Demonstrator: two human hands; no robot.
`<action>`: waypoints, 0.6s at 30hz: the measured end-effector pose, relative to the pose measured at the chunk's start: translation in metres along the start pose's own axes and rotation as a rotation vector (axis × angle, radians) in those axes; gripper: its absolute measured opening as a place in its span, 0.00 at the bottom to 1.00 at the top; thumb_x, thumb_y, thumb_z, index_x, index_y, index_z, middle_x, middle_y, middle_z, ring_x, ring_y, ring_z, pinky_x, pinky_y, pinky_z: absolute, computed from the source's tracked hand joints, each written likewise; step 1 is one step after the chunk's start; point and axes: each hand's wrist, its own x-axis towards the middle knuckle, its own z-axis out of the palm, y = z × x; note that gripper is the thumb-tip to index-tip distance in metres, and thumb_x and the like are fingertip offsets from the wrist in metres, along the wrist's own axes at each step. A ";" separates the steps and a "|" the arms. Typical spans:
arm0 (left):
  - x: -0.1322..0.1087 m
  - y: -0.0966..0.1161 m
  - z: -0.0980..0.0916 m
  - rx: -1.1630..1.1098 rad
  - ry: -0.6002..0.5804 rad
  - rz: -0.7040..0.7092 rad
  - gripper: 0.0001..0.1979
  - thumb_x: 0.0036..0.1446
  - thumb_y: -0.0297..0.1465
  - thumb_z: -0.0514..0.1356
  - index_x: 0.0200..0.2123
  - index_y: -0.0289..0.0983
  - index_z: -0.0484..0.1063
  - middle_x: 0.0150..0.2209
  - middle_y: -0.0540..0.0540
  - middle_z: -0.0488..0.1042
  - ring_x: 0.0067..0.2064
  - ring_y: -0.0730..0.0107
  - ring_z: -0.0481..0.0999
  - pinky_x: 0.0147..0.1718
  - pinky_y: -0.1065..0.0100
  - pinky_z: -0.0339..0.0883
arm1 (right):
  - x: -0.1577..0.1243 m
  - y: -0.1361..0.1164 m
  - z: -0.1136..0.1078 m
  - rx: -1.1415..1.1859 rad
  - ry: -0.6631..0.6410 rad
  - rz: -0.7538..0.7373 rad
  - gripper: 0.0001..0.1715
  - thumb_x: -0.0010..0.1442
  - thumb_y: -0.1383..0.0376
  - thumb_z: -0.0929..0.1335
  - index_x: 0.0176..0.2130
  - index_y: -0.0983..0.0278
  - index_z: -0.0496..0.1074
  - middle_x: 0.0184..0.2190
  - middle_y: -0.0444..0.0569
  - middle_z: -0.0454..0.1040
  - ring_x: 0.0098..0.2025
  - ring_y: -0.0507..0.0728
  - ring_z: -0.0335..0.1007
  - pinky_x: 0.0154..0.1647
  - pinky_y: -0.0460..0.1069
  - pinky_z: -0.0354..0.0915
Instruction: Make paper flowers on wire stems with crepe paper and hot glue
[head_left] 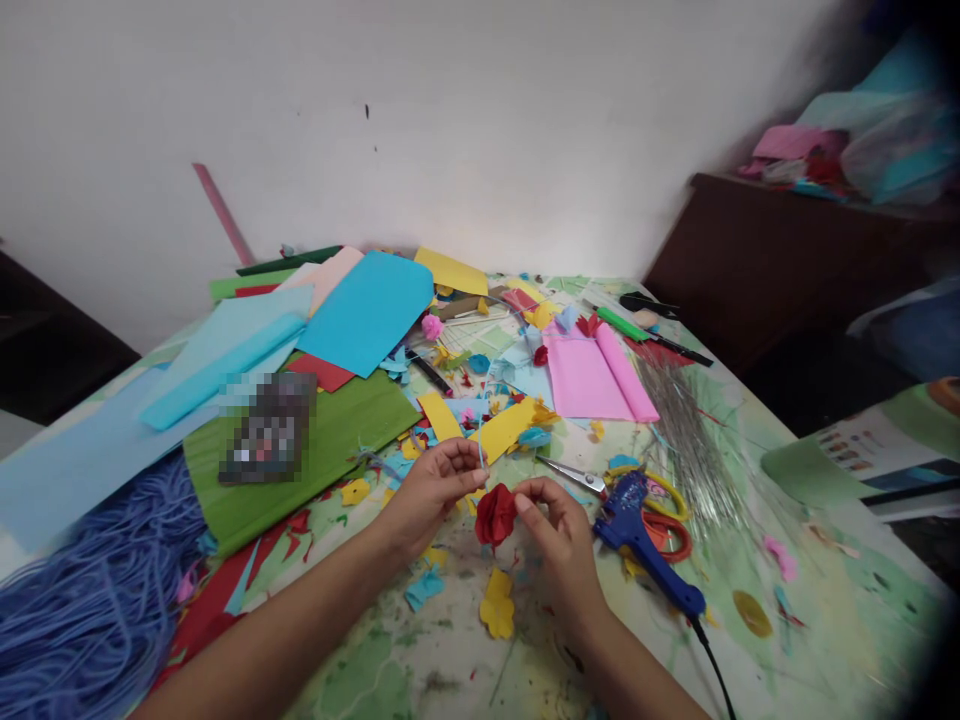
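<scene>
A red paper flower (495, 514) hangs over the middle of the table, its petals pinched at the right edge by the fingertips of my right hand (559, 525). Just left of it, my left hand (437, 492) is closed with thumb and finger on a thin pale blue strand (481, 435) that sticks up. Whether the strand joins the flower I cannot tell. Below them lies a yellow paper flower (496, 604), with a light blue paper piece (425, 588) to its left. Right of my right hand are a blue glue gun (649, 550) and scissors (574, 474), their handles partly covered by the gun.
Blue yarn-like strands (97, 600) and coloured paper sheets, including a green one (345, 430), cover the left. A pink paper roll (589, 370) and a bundle of thin wires (694, 440) lie right. The glue gun's cord (712, 660) runs off the near edge.
</scene>
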 end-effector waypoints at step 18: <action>0.002 -0.003 0.000 0.041 0.035 0.052 0.15 0.38 0.28 0.69 0.31 0.34 0.70 0.29 0.50 0.71 0.32 0.76 0.68 0.35 0.73 0.61 | -0.006 0.003 0.000 -0.033 -0.088 -0.046 0.16 0.54 0.55 0.66 0.36 0.64 0.73 0.32 0.48 0.74 0.36 0.57 0.68 0.38 0.50 0.61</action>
